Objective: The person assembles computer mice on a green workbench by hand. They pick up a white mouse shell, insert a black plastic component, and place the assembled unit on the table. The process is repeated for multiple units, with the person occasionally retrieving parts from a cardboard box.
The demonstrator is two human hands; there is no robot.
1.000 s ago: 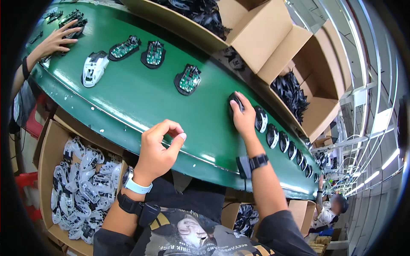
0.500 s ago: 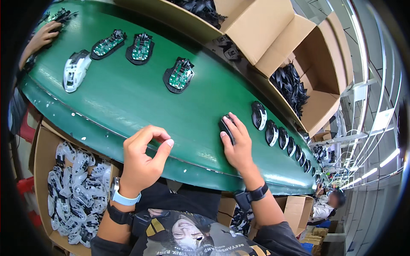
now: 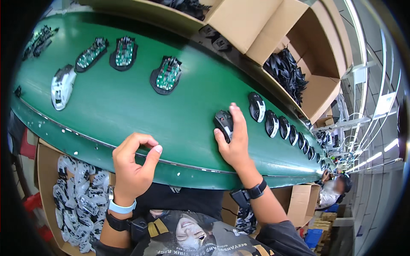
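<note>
My right hand grips a black computer mouse on the green work surface, its thumb along the near left side and its fingers along the right side. My left hand hovers over the near edge, fingers curled and thumb tip close to the index fingertip. Nothing shows between them. Beyond it lies a mouse base with a green circuit board. Two similar bases sit farther left. A white mouse shell lies near them.
A row of black-and-white mice runs off to the right. Open cartons with black parts line the far side. A carton of pale shells stands below left. Black parts lie far left. Another person is at far right.
The view has shifted. My right fingers have moved from the mouse's top to its right side, exposing more of it. The other person's hand at upper left has left the view.
</note>
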